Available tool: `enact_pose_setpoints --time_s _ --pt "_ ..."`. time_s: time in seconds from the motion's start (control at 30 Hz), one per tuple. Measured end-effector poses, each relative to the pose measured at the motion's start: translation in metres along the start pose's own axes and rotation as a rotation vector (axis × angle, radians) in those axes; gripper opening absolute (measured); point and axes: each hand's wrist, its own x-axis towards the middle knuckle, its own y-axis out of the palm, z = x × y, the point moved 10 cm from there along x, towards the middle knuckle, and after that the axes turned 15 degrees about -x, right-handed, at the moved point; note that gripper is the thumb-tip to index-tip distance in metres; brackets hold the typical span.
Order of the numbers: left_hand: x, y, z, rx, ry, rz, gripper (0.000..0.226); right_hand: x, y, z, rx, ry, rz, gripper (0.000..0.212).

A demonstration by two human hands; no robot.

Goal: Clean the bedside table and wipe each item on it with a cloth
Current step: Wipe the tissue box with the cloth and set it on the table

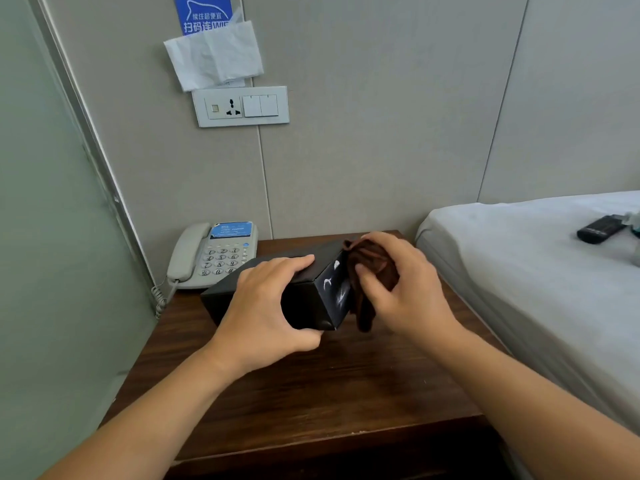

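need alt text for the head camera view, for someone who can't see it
A person's left hand grips a black box on a dark wooden bedside table while the right hand presses a brown cloth to the box's end. A grey telephone sits behind, a bed to the right.

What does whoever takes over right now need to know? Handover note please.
Left hand: grips the black box, steadying it on the bedside table.
Right hand: fingers bunch the brown cloth against the box's right end face.
Phone sits at the table's back left corner. A remote lies on the bed.
Done: box wipe is under way; white smears show on that end face.
Left: finish the box, wipe the phone, then the tabletop.
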Motion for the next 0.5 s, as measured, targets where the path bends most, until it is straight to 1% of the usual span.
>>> enact_pose_setpoints --time_s 0.07,0.1,0.2,0.27,0.3,0.4,0.43,0.47,0.5 --pt "0.000 0.001 -0.003 0.020 0.010 -0.012 0.100 0.000 0.002 -0.004 0.007 0.045 -0.001 0.035" --pt "0.000 0.000 -0.003 0.026 0.014 -0.020 0.101 -0.006 0.000 0.004 0.037 0.017 -0.001 0.034" --pt "0.001 -0.003 0.001 -0.005 -0.019 -0.019 0.106 -0.031 -0.007 0.047 0.102 -0.171 0.059 0.034" --pt "0.002 -0.004 0.004 -0.014 -0.027 -0.007 0.106 -0.029 -0.006 0.053 0.079 -0.232 0.077 0.032" --pt "0.002 -0.002 0.003 -0.005 -0.021 -0.003 0.105 -0.021 -0.004 0.044 0.071 -0.208 0.065 0.031" --pt "0.003 0.005 -0.002 0.052 0.002 0.008 0.102 0.006 0.001 0.000 0.012 0.005 0.023 0.026" --pt "0.004 0.007 -0.004 0.069 0.009 0.009 0.102 0.007 0.002 -0.005 0.002 0.039 0.018 0.026" --pt "0.004 0.007 -0.005 0.076 0.011 0.005 0.103 0.004 0.001 -0.002 0.008 0.033 0.021 0.027" --pt "0.003 0.005 -0.006 0.072 0.007 -0.005 0.104 -0.002 -0.002 0.009 0.025 -0.019 0.027 0.028"
